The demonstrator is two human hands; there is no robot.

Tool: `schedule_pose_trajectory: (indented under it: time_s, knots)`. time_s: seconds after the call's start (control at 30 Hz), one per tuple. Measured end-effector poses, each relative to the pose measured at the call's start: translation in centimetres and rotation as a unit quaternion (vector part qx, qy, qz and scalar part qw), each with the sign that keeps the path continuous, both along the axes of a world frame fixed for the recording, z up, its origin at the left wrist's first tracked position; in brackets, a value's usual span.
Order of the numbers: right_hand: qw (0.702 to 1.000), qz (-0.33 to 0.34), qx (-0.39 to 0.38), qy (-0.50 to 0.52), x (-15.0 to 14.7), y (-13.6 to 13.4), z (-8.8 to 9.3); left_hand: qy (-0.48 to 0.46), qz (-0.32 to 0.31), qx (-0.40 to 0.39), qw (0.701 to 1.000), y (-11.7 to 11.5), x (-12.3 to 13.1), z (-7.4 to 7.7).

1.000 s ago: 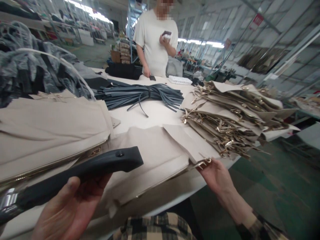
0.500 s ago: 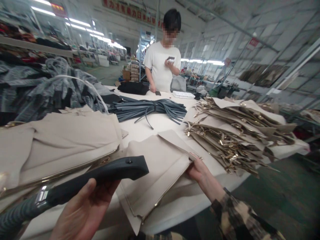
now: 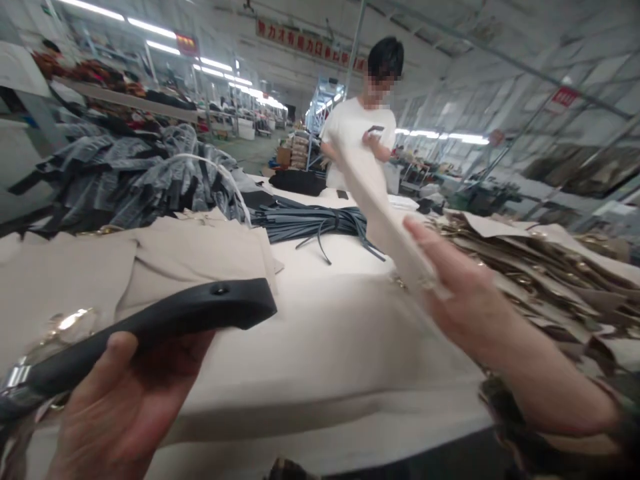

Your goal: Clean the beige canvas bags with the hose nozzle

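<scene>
At the lower left, my left hand (image 3: pixel 133 393) is wrapped round a black vacuum hose handle (image 3: pixel 200 305), its nozzle end toward the middle and a metal collar at its lower left. My right hand (image 3: pixel 460 280) grips a beige bag piece (image 3: pixel 377 200), raised on edge above the table and blurred by motion. A small gold fitting shows near its lower edge. Close to the handle lies a stack of beige bag pieces (image 3: pixel 210 250) with gold hardware. Beyond my right hand, another pile of beige pieces (image 3: pixel 545 260) with gold clasps spreads out.
Dark straps (image 3: pixel 315 221) tied in a bundle lie across the pale tabletop (image 3: pixel 305 340). Plastic-wrapped black items (image 3: pixel 150 170) are heaped at the back left. Across the table stands a person in a white shirt (image 3: pixel 345 120), holding a small object.
My right hand has lifted the beige bag piece off the table, up and to the right. The hose handle has shifted slightly left in my left hand. The view has turned left.
</scene>
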State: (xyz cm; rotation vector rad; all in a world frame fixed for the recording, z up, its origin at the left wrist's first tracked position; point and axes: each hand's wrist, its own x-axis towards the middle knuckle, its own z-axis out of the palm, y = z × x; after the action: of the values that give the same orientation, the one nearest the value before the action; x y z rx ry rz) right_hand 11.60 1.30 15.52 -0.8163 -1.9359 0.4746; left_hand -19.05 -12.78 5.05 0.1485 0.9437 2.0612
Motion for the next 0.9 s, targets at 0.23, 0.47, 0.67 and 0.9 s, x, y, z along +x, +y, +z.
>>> schedule_pose_trajectory:
  time_s: [0.23, 0.47, 0.67, 0.9]
  knots:
    - [0.874, 0.038, -0.048, -0.482, -4.8, -3.5, -18.3, 0.015, -0.041, 0.032, 0.999, -0.7, -0.6, -1.4]
    - [0.901, 0.204, -0.089, -0.372, -3.3, 0.0, -17.3, 0.009, -0.103, -0.088, 0.991, -2.2, 0.5, -4.7]
    - [0.884, 0.223, -0.016, -0.411, -6.2, 0.2, -20.1, 0.025, -0.163, -0.089, 0.982, -1.9, 3.0, -6.8]
    - [0.904, 0.210, -0.051, -0.369, -6.2, -0.2, -20.5, 0.011, -0.161, -0.111, 0.981, 0.0, 4.1, -7.6]
